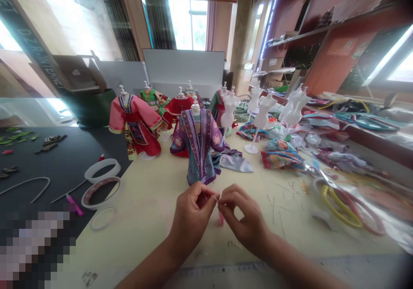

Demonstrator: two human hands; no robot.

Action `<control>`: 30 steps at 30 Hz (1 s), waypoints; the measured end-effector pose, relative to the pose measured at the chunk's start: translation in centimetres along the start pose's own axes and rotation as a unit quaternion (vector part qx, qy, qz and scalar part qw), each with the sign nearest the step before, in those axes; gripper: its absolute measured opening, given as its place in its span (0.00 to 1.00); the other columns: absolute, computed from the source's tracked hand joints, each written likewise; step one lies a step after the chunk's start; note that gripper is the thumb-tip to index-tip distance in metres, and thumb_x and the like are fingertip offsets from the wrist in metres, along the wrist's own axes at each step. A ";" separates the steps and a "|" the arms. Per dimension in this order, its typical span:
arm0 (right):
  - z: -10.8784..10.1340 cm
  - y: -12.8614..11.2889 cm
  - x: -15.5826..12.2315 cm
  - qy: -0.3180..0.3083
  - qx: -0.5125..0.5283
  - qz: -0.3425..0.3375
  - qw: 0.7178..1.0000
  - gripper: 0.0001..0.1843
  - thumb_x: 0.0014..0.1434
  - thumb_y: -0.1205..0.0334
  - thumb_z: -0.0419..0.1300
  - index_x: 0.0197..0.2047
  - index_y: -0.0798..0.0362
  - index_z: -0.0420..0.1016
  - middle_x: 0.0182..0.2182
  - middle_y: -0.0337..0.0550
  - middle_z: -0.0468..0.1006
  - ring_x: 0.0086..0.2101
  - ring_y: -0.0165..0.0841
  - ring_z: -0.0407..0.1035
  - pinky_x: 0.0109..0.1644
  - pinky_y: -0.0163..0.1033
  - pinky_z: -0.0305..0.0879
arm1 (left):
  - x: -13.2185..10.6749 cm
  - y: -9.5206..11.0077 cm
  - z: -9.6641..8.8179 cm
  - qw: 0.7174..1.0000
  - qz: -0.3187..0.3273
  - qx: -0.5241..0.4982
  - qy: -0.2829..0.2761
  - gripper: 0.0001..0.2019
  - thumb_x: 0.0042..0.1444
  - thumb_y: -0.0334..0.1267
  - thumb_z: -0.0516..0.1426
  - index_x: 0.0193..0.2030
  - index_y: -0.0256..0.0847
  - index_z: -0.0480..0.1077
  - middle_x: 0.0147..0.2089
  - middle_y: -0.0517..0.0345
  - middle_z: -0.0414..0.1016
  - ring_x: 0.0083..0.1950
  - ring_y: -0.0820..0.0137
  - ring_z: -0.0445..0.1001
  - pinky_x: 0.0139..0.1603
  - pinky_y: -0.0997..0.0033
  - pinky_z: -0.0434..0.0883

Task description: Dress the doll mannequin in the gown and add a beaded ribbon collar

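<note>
My left hand point(192, 213) and my right hand point(242, 216) meet above the pale yellow table, their fingertips pinched almost together. Between them is a tiny, thin, light-coloured piece, too small to name. A small pink tassel-like piece point(221, 218) hangs just below the fingertips; whether it is joined to the thin piece I cannot tell. Right behind my hands stands a miniature mannequin in a purple and grey-blue robe point(200, 151). Small metallic bits point(234, 244) lie on the table under my right hand.
More dressed mannequins point(138, 125) and bare white ones point(229, 110) stand behind. At right lie yellow-handled scissors point(342, 207), fabric pieces point(280, 153) and thin pins point(274, 205). Tape rolls point(101, 192) sit at left. A ruler point(222, 270) runs along the near edge.
</note>
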State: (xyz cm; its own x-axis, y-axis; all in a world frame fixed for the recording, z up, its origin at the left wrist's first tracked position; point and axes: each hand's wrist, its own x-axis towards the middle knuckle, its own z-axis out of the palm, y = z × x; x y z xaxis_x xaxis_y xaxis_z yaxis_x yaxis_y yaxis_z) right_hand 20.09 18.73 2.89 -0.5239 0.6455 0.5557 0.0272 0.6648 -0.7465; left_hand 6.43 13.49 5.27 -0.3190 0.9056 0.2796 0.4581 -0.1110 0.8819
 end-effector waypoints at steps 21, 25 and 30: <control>-0.7 -0.2 1.1 -0.009 0.323 0.302 0.897 0.12 0.55 0.54 0.59 0.32 0.56 0.69 0.14 0.29 0.58 0.14 0.20 0.51 0.17 0.28 0.47 | 0.0 -0.2 0.4 0.996 -0.023 -0.078 -0.038 0.07 0.50 0.39 0.58 0.26 0.37 0.69 0.22 0.63 0.68 0.24 0.78 0.63 0.26 0.80 0.62; -1.6 0.6 1.3 0.094 0.255 0.267 0.925 0.12 0.54 0.56 0.60 0.28 0.56 0.67 0.11 0.29 0.58 0.14 0.21 0.51 0.18 0.28 0.46 | 0.1 -0.2 0.6 0.985 -0.072 -0.115 -0.108 0.06 0.51 0.37 0.57 0.34 0.38 0.70 0.24 0.62 0.70 0.26 0.76 0.67 0.28 0.79 0.65; -3.6 1.8 2.6 0.187 0.260 0.271 0.908 0.13 0.51 0.56 0.62 0.27 0.56 0.66 0.14 0.28 0.56 0.15 0.20 0.48 0.18 0.28 0.49 | 0.8 -0.4 0.1 0.962 -0.157 -0.177 -0.134 0.07 0.52 0.38 0.56 0.32 0.36 0.69 0.22 0.63 0.68 0.23 0.78 0.66 0.26 0.79 0.65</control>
State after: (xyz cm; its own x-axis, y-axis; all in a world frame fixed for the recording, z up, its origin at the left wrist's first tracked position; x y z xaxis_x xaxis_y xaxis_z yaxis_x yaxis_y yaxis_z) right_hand 21.85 22.91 4.34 -0.2260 0.9718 0.0681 -0.2614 0.0068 -0.9652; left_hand 6.05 14.26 5.13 -0.1480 0.9851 -0.0872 0.0484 0.0953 0.9943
